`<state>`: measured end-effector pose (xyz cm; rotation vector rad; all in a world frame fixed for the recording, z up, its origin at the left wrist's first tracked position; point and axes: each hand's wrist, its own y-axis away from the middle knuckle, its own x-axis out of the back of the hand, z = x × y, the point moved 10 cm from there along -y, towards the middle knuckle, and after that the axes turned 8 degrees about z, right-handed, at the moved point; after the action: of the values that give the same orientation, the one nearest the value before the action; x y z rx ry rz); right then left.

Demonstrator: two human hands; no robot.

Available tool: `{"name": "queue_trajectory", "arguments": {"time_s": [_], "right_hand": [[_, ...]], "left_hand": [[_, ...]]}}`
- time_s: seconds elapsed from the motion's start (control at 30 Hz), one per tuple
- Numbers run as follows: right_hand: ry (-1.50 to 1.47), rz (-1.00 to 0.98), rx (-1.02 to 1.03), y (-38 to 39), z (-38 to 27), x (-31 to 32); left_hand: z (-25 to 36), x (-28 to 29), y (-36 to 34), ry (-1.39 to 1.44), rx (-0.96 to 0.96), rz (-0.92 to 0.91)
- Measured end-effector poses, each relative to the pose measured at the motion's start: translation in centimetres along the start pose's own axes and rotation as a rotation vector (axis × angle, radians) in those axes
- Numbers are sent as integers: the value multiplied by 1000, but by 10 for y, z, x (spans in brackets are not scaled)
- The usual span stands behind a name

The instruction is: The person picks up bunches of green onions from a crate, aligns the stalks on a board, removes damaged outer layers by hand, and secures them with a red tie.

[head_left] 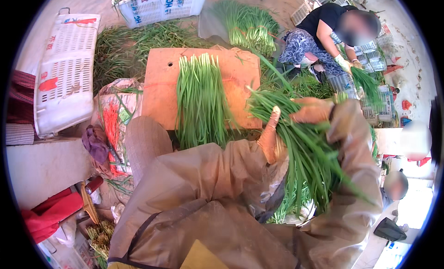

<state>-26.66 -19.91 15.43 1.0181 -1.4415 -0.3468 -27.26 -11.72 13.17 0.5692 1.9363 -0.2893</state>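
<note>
Over the right side of my lap I hold a loose bunch of green garlic chives, its leaves trailing down toward my right forearm. My left hand grips the bunch from the left with the thumb pointing up; its other fingers are mostly hidden. Closed over the upper side of the same bunch is my right hand. In front of me a second sheaf of chives lies on an orange-brown board, pale stem ends at the far side and leaf tips hanging over the near edge.
Tied chive bundles stand beyond the board, beside loose greens. White crates stand left and far. Red ties lie left of my knee. At the far right a co-worker bends over chives.
</note>
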Motion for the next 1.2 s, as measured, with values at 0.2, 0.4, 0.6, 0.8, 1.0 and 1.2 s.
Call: {"name": "queue_trajectory", "arguments": {"time_s": [0.2,0.4,0.6,0.8,1.0,1.2], "right_hand": [[-28,-195,-150,-40,7,-11],[288,629,-226,38,-32,-81],[-368,1175,88,38,-59,-173],[-539,306,713,105,-135,-154],[-1415,1154,823,150,-42,-16],[-1337,493,924,105,-158,-30]], "left_hand": [[46,51,-5,-10,-306,121],[23,72,44,-154,61,183],[67,24,71,-997,-161,1],[136,-39,127,-1346,-124,223],[164,-129,205,-1708,-159,289],[174,-169,249,-2279,-213,285]]}}
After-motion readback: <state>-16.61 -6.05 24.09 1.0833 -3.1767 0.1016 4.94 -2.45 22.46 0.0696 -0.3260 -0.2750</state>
